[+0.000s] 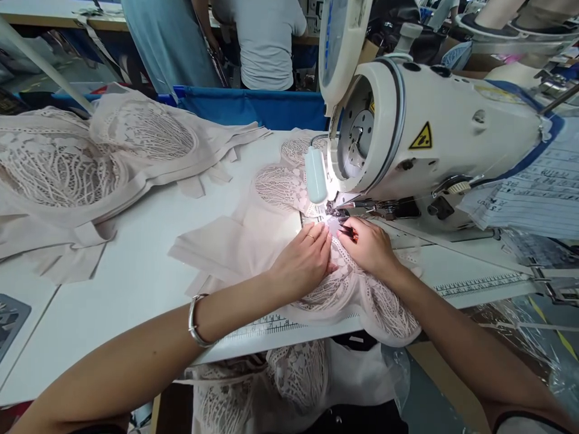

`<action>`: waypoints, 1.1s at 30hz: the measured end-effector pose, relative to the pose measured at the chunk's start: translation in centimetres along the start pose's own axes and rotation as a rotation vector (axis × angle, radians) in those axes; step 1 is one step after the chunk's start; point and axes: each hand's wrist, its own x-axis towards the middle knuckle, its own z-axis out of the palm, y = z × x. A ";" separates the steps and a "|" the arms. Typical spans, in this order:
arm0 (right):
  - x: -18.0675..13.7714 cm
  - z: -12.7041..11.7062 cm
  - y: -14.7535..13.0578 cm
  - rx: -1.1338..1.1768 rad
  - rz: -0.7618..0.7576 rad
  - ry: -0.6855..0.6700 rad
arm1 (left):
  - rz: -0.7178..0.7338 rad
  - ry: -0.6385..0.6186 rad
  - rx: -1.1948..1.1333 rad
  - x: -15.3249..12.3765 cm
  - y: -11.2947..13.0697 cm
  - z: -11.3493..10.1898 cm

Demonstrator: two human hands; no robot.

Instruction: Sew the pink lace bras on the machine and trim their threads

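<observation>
A pale pink lace bra (332, 292) lies under the presser foot (332, 210) of a sewing machine (434, 129), its cups spread toward the table's front edge. My left hand (302, 262) lies on the fabric just left of the needle area, fingers stretched out and pressing down. Close to its right, my right hand (368, 246) is closed around a small dark tool with an orange part, which looks like thread snips (349, 232). Its dark tips point at a small bright white patch (333, 225) near the foot. The needle point is lost in the lamp's glare.
More lace bras (149, 129) are piled on the table's left side. Others hang at my lap (296, 374). A lamp (315, 175) hangs beside the machine head. Ruler tape (482, 284) runs along the front edge. A blue cloth bin (253, 105) and other people stand behind.
</observation>
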 end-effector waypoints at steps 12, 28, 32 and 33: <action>-0.6 1.2 0.6 -0.066 -0.264 0.142 | 0.054 -0.101 0.018 0.6 -0.4 -0.7; -0.9 1.0 0.6 -0.271 -0.392 -0.014 | -0.026 -0.059 -0.071 0.5 -1.0 -0.2; -0.8 1.1 0.5 -0.304 -0.376 -0.023 | -0.047 -0.064 -0.054 0.4 -0.9 -0.2; -0.8 1.1 0.5 -0.302 -0.380 -0.016 | -0.049 -0.069 -0.046 0.4 -0.9 -0.3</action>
